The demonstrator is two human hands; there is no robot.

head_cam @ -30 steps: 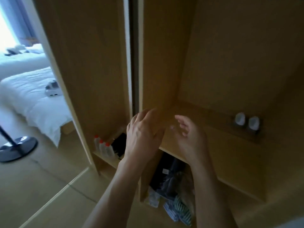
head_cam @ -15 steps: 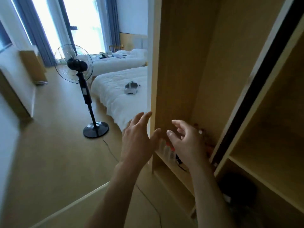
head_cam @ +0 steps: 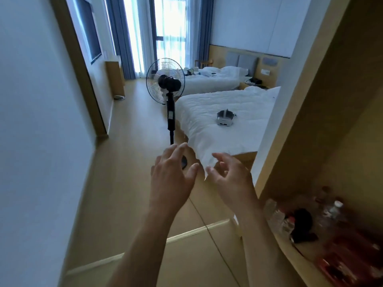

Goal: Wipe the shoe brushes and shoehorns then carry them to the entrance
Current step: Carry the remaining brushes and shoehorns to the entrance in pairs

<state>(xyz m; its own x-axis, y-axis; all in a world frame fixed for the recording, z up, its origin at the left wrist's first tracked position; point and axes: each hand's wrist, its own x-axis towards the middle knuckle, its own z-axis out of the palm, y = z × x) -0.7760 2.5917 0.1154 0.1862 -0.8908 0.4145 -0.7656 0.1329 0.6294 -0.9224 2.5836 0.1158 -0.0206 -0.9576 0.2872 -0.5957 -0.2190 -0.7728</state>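
Both bare forearms reach forward side by side, left hand point(head_cam: 172, 177) with fingers spread and nearly straight, right hand point(head_cam: 230, 179) just beside it with fingers loosely curled, neither hand holding anything.

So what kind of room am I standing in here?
Most likely a hotel twin room: two white made-up beds, the near bed and far bed, curtained window, and a wooden shelf unit holding water bottles.
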